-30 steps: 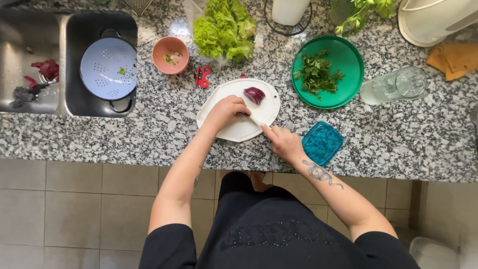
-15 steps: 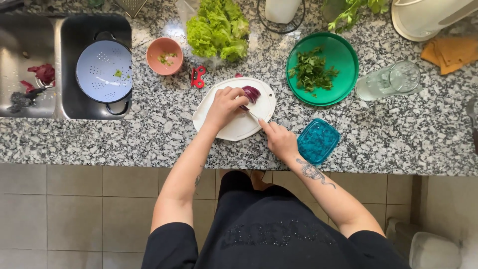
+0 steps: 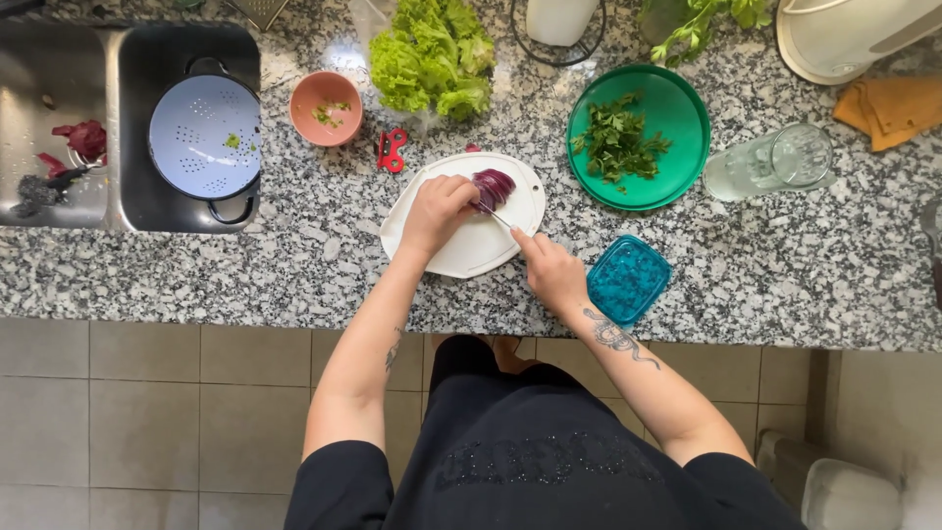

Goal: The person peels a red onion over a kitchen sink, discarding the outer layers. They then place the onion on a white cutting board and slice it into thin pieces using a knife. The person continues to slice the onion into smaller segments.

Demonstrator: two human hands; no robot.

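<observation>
My left hand (image 3: 437, 208) curls over the red onion (image 3: 494, 186), pinning it on the white cutting board (image 3: 471, 250) on the granite counter (image 3: 294, 265). My right hand (image 3: 551, 272) is closed around a knife (image 3: 496, 217), its blade touching the onion. A blue lid (image 3: 628, 279) lies just beside my right wrist. 1 green plate (image 3: 677, 118) of chopped herbs sits beyond the board, lettuce (image 3: 432, 54) behind it.
</observation>
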